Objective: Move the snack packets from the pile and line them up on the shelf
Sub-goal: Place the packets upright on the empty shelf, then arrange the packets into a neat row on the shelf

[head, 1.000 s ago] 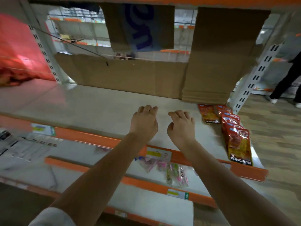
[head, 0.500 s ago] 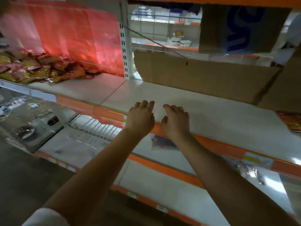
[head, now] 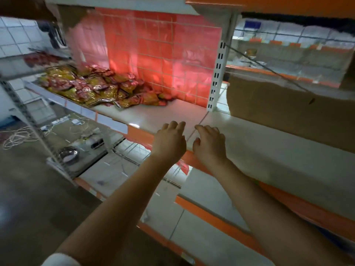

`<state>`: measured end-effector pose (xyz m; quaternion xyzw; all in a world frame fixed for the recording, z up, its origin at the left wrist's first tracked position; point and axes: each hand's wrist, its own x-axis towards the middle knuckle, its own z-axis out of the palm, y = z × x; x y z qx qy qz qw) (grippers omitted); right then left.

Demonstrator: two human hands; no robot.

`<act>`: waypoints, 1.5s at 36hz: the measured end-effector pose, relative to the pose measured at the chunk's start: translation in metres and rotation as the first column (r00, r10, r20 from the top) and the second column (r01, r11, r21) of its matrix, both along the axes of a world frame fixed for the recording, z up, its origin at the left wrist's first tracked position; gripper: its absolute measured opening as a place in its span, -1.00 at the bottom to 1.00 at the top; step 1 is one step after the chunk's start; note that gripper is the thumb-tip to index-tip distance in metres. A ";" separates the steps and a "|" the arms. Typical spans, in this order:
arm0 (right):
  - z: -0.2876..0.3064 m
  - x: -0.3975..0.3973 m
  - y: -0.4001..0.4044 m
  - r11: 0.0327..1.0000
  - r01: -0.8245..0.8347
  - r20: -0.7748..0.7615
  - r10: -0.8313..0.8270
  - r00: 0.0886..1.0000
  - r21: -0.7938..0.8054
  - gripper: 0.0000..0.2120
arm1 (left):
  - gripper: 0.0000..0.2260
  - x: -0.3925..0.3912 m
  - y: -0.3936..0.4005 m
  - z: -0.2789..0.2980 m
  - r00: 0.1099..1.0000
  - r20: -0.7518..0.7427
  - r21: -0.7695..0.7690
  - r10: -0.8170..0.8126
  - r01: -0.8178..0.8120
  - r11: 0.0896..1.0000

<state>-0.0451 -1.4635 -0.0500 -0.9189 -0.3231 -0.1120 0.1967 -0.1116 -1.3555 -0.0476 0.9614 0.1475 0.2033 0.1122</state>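
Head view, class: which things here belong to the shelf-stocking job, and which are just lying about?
Job:
- pile of snack packets
- shelf
- left hand, empty
- right hand, empty

Lying about:
- cardboard sheet
- coiled cable
- metal bowl

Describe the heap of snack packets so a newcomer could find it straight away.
Find the red tiled wall behind the shelf. At its foot, on the shelf's left end, lies the heap of snack packets. It is the only shiny red and gold jumble there; the nearer shelf top is bare.
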 end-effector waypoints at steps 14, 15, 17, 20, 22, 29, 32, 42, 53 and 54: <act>-0.006 0.017 0.230 0.997 -0.069 -0.075 0.071 0.995 0.024 -0.63 | -0.60 0.004 0.232 0.004 0.993 -0.031 -0.035 0.117 -0.118 0.992; -0.007 0.019 0.244 0.998 -0.057 -0.074 0.059 0.996 0.027 -0.65 | -0.60 0.007 0.247 0.002 0.993 -0.035 -0.044 0.113 -0.115 0.992; -0.011 0.024 0.272 0.998 -0.034 -0.078 0.038 0.996 0.048 -0.73 | -0.59 0.013 0.280 -0.004 0.993 -0.055 -0.055 0.103 -0.106 0.993; -0.017 0.034 0.311 0.999 -0.007 -0.069 0.011 0.998 0.051 -0.82 | -0.60 0.025 0.331 -0.014 0.994 -0.088 -0.059 0.069 -0.074 0.996; -0.021 0.041 0.334 0.998 0.066 -0.085 -0.064 0.994 0.023 -0.87 | -0.62 0.035 0.363 -0.019 0.992 -0.116 -0.066 0.052 -0.060 0.996; -0.036 0.051 0.392 0.913 0.383 -0.278 -0.408 0.870 -0.139 -0.57 | -0.61 0.070 0.446 -0.041 0.957 -0.283 -0.041 0.066 -0.081 0.996; -0.042 0.056 0.410 0.882 0.448 -0.327 -0.471 0.819 -0.149 -0.50 | -0.55 0.082 0.454 -0.037 0.967 -0.249 -0.088 0.062 -0.087 0.992; -0.045 0.062 0.437 0.785 0.614 -0.372 -0.598 0.710 -0.088 -0.32 | -0.30 0.108 0.460 -0.030 0.943 -0.328 -0.003 0.058 -0.062 0.998; -0.034 0.047 0.424 0.754 0.646 -0.584 -0.473 0.660 0.120 -0.28 | -0.55 0.104 0.467 -0.026 0.949 -0.315 -0.263 -0.029 -0.058 0.963; -0.032 0.044 0.421 0.762 0.631 -0.586 -0.448 0.675 0.144 -0.26 | -0.56 0.102 0.467 -0.026 0.947 -0.317 -0.268 -0.045 -0.044 0.962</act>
